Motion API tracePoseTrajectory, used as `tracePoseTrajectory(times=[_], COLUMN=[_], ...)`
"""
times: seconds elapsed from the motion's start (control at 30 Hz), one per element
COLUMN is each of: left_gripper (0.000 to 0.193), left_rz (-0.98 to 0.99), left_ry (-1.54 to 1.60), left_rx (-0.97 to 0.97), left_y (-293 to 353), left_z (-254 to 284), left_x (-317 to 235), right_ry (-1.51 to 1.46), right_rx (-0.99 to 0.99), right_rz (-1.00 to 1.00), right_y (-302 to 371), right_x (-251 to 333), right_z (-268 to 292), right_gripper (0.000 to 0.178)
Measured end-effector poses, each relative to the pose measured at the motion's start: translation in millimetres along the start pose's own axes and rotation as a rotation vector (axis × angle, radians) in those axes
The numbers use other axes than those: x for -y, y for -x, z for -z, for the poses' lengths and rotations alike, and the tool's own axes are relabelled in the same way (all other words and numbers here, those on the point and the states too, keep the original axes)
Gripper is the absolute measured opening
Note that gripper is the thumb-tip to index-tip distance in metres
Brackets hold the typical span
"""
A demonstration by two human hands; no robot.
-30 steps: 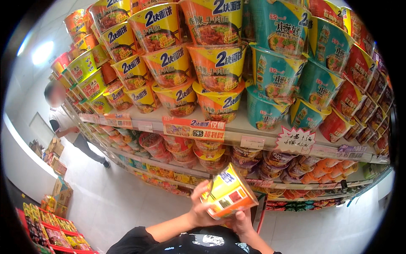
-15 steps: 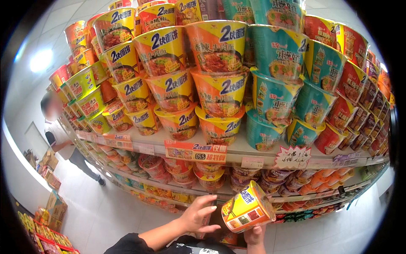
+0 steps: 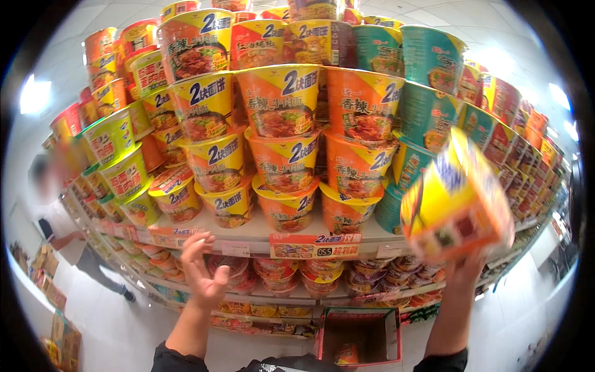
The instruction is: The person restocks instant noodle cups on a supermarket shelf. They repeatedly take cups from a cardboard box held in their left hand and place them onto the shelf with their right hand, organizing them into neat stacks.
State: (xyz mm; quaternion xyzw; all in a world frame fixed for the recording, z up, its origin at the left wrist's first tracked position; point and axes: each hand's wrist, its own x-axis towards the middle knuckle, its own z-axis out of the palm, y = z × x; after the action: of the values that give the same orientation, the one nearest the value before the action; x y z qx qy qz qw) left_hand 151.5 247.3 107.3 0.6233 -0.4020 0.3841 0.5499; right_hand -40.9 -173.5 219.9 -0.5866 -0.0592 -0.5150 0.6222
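My right hand (image 3: 466, 268) grips a large orange-and-yellow instant noodle cup (image 3: 455, 208) from below. The cup is raised and tilted in front of the teal cups (image 3: 427, 115) at right, and motion blurs it. My left hand (image 3: 206, 270) is open and holds nothing, its fingers apart, before the shelf edge at left. Stacked orange-and-yellow noodle cups (image 3: 282, 99) fill the middle of the shelf in front of me. Below, between my arms, stands an open cardboard box (image 3: 397, 335) with an orange cup (image 3: 346, 354) at its bottom.
A price strip (image 3: 315, 246) runs along the shelf edge, with more cups (image 3: 276, 271) on the lower shelves. Green cups (image 3: 127, 173) are stacked at left. At far left a person (image 3: 65, 242) stands near cardboard boxes (image 3: 48, 260) on the white floor.
My right hand has lifted the noodle cup up and to the right. My left hand has moved left, away from it. The view has shifted, and the open box now shows below.
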Motion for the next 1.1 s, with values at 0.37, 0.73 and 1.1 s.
tracePoseTrajectory(times=[0.37,0.73,1.1], left_gripper=[0.050,0.033,0.023], left_rz=[-0.049,-0.323,-0.337], left_ry=[-0.209,-0.423,-0.418], left_rx=[0.121,0.078,0.032], left_y=[20.0,-14.9,-15.3], left_z=[22.4,24.0,26.0], left_x=[43.8,83.8,89.2], right_ry=[0.219,0.602,0.832], right_rx=[0.206,0.100,-0.144], right_rz=[0.314,0.193,0.252], right_y=[-155.2,-178.1,-181.2], right_x=[89.6,51.4,25.2], right_z=[-182.3,-229.2,-243.9], right_gripper=[0.059,0.109,0.122])
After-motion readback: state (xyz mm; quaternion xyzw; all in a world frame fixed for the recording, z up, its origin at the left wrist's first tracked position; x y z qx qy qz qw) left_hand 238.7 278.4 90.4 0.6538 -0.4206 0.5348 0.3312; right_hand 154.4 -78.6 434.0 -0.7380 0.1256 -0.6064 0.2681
